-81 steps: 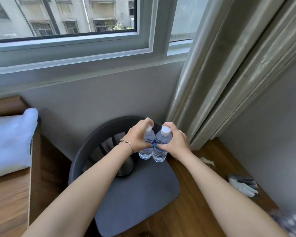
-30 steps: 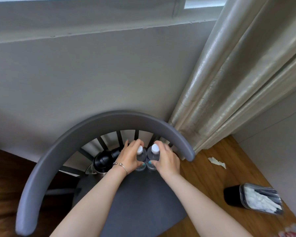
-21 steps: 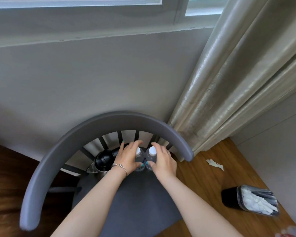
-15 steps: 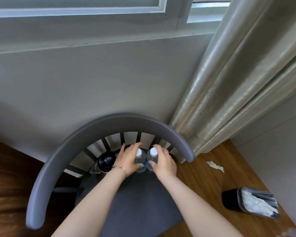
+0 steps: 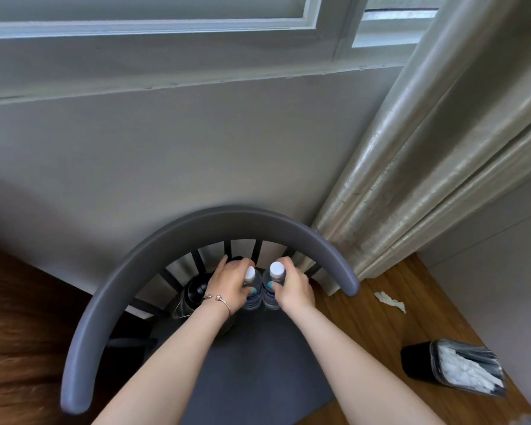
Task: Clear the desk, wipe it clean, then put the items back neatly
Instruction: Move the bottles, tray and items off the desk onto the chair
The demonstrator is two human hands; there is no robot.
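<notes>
Two small clear water bottles with white caps stand upright side by side at the back of a grey chair seat [image 5: 258,357]. My left hand [image 5: 230,285] grips the left bottle [image 5: 252,289] around its shoulder. My right hand [image 5: 295,289] grips the right bottle [image 5: 272,288] the same way. A black and steel kettle [image 5: 196,294] sits on the seat just left of my left hand, partly hidden by my wrist.
The chair's curved grey backrest [image 5: 236,219] arcs over the bottles, against the wall under the window. A silver curtain [image 5: 411,179] hangs at the right. On the wooden desk [image 5: 374,332] lie a crumpled tissue [image 5: 390,300] and a black holder of white sachets [image 5: 454,368].
Both hands lowered the two bottles from above the seat onto the back of the chair seat beside the kettle. In the last second they stay nearly still, still holding the bottles.
</notes>
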